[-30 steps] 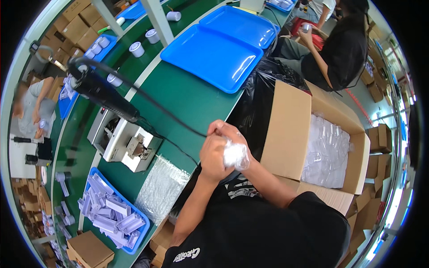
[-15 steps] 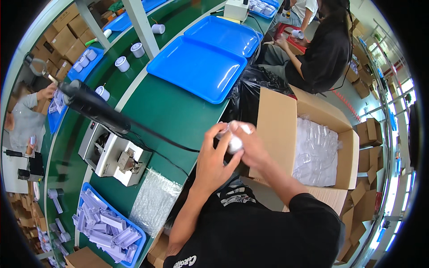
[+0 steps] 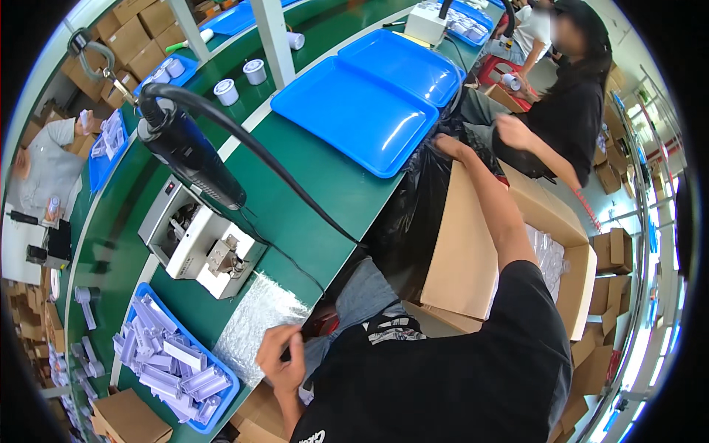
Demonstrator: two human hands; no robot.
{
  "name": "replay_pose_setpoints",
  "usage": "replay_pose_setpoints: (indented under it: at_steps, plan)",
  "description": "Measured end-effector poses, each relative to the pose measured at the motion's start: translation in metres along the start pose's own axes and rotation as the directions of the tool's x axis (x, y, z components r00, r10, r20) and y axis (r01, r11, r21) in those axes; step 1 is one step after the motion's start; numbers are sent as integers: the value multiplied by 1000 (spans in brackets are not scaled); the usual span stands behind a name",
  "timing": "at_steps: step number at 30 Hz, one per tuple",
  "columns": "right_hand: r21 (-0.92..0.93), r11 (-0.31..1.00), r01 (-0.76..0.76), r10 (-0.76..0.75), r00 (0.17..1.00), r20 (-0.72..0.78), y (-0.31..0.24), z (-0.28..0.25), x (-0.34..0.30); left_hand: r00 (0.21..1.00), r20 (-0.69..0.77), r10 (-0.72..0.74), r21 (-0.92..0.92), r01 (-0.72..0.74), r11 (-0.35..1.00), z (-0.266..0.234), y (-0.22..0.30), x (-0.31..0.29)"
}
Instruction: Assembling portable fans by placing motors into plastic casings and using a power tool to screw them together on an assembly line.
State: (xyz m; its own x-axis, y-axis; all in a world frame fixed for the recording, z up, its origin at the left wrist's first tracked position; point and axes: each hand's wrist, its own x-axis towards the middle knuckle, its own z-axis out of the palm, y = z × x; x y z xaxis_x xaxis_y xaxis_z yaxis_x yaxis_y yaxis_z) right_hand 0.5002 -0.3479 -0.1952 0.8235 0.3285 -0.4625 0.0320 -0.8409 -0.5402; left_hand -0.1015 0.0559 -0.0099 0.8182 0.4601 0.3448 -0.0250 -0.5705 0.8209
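Observation:
My left hand hovers over the sheet of bubble wrap at the bench's front edge, its fingers loosely curved, the thumb apart, and nothing visible in it. With the arm stretched forward and right, my right hand reaches to the black plastic bag beside the blue trays. Its fingers are partly hidden against the bag, so I cannot make out whether they hold anything. An open cardboard box with clear plastic pieces stands under my right arm.
A black hanging electric screwdriver dangles above a white bench machine. Left of me lies a blue tray of white plastic parts. White cylinders stand on the green conveyor. A co-worker in black sits at the right.
My hands have parted from the small white object they held together, which I no longer see. The left moved down toward the bubble wrap, the right forward to the black bag.

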Motion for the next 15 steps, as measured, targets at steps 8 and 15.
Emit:
replay_pose_setpoints:
  at_steps: [8, 15]
  plan:
    - [142, 989, -47, 76, 976, -204, -25, 35, 84, 965, -244, -97, 179, 143, 973, -35, -35, -31]
    - [-160, 983, 86, -52, 978, 203, 5, -21, 38, 965, -262, -19, 207, 76, 975, -41, -41, -24]
